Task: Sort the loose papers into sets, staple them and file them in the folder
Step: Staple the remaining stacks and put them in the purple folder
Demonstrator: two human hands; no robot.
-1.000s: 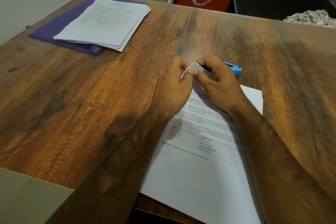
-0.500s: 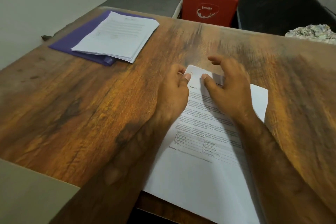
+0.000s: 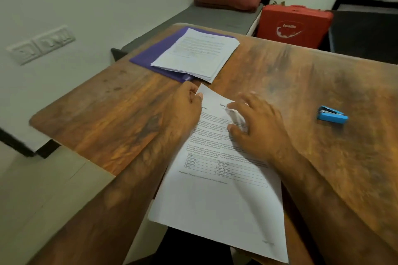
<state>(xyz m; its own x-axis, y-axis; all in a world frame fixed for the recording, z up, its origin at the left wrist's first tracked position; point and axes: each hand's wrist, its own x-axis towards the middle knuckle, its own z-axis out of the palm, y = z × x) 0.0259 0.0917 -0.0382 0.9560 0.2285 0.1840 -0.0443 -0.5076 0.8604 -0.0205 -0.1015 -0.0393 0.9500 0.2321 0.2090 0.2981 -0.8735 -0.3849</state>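
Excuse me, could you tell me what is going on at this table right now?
A person is handling paperwork at a wooden table. The left hand pinches the far left corner of the printed sheets in front of them, while the right hand lies spread on the page. A blue stapler lies untouched on the table to the right. Further back, a paper stack rests on a purple folder, so these sheets are not yet filed.
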